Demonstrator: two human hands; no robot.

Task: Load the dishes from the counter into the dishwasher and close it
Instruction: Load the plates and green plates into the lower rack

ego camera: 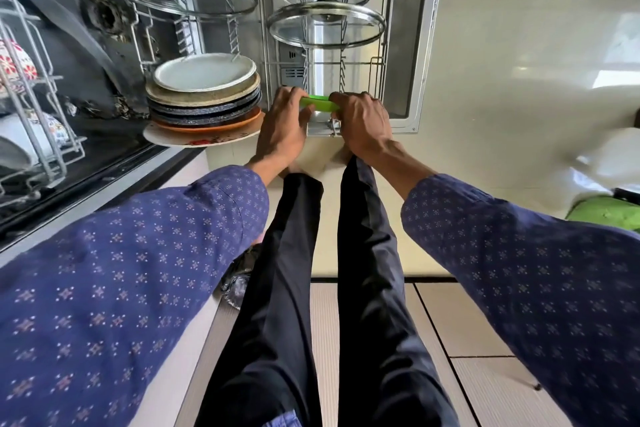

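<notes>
Grip: left hand & right hand clamped green plate edge-on.
Risk: plate might've snagged wire rack tines just beyond, jarring glass lid.

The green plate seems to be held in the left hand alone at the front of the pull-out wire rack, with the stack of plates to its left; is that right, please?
Not quite: both hands hold the green plate. The left hand grips its left edge and the right hand its right edge, fingers curled over the rim. The rest holds: it is at the front of the pull-out wire rack, with the stack of plates to its left. The head view shows this.
</notes>
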